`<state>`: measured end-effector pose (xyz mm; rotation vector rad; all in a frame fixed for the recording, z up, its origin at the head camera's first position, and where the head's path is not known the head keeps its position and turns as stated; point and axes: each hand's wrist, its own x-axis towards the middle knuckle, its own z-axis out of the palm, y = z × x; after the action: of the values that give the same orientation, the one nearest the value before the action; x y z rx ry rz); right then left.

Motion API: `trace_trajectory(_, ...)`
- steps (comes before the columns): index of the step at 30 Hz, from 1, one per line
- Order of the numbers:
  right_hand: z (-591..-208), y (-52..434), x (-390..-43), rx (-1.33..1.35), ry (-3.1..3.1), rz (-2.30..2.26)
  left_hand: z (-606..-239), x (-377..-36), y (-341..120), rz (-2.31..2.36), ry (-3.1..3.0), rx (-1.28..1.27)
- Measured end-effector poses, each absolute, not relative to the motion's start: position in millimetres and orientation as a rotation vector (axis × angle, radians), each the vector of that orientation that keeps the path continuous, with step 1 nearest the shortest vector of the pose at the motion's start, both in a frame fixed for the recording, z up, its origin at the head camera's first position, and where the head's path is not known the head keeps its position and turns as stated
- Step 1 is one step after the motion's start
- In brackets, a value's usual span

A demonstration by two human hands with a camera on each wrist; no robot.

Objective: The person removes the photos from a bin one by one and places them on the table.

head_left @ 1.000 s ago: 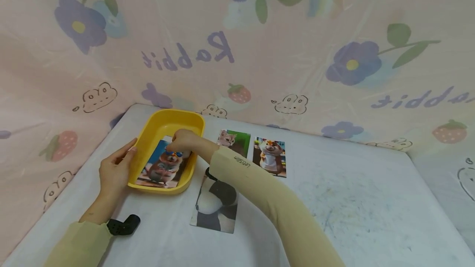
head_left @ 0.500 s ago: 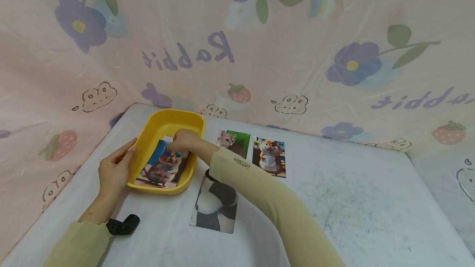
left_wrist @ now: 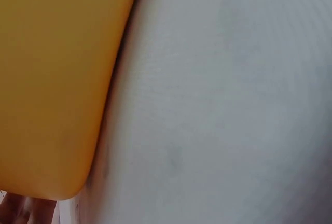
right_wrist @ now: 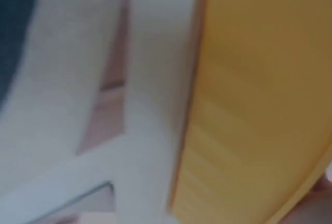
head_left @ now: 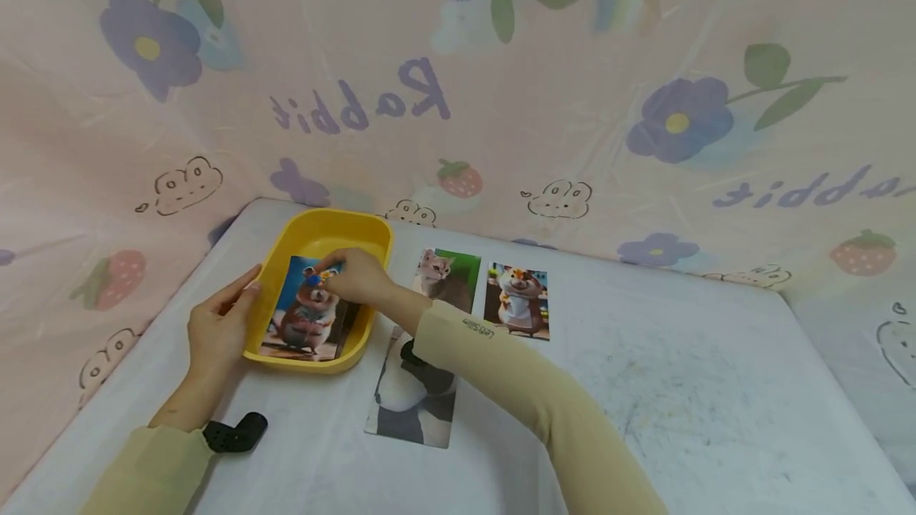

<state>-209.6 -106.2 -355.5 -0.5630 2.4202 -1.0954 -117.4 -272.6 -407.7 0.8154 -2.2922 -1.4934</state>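
Note:
My left hand (head_left: 218, 334) holds the left wall of a yellow plastic tray (head_left: 379, 233), its thumb by the rim. Reaching into the tray, my right hand (head_left: 360, 276) pinches the upper right part of a picture card (head_left: 304, 320) that shows a furry cartoon animal against blue. A darker edge along that card's right side suggests another card under it. In the left wrist view, the tray's outer wall (left_wrist: 52, 79) fills the left side. Yellow tray wall (right_wrist: 259, 94) also shows in the right wrist view, beside blurred pale shapes.
Right of the tray lie a cat picture card (head_left: 447, 276) and a chef-like animal card (head_left: 518, 300). A black-and-white picture card (head_left: 415, 404) is nearer, partly under the right sleeve (head_left: 494, 356). Patterned cloth (head_left: 501, 118) hangs behind the white table (head_left: 680, 388).
The picture card in the tray has turned straighter and shifted slightly left, with its upper left corner now showing more. My right hand's fingers have moved left with it; the left hand stays.

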Motion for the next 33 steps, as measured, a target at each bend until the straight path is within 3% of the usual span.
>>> trace_trajectory(17, -364, -88, -198, -0.762, 2.198, -1.273, -408, -119, -273, -1.500, -2.275, 0.832)
trace_trajectory(33, -367, -71, -187, -0.747, 2.122, -1.656, -408, -116, -273, -1.484, -2.273, 0.810)
